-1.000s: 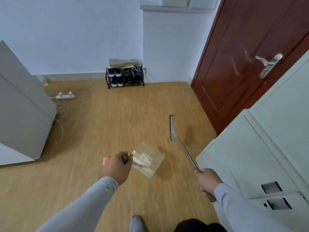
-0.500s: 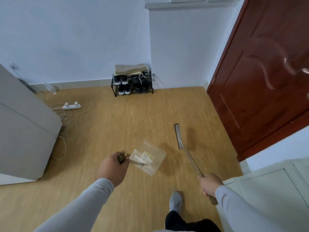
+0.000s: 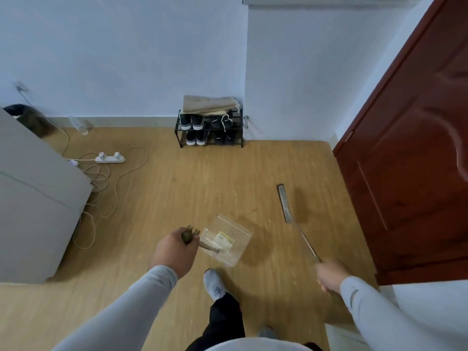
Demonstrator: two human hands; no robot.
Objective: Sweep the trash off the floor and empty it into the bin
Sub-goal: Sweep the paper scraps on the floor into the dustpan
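— What did the left hand (image 3: 174, 250) carry?

— It gripped the brown handle of a clear plastic dustpan (image 3: 226, 240), held above the wooden floor (image 3: 192, 188) ahead of a grey shoe (image 3: 214, 285). The pan was see-through, with ribbed slots along its edges and a small yellow-and-white scrap (image 3: 224, 239) lying inside.

— And the right hand (image 3: 330, 276)?

— Blurred, but its fingers were closed round the thin handle of a broom (image 3: 291, 214). The long, narrow, metallic-looking head was out in front, near the dark red door (image 3: 410, 173); I could not tell whether it touched the floor.

— Any bin?

— A dark bin (image 3: 27, 117) stood far left by the wall, behind a grey cabinet (image 3: 33, 198), well apart from the dustpan.
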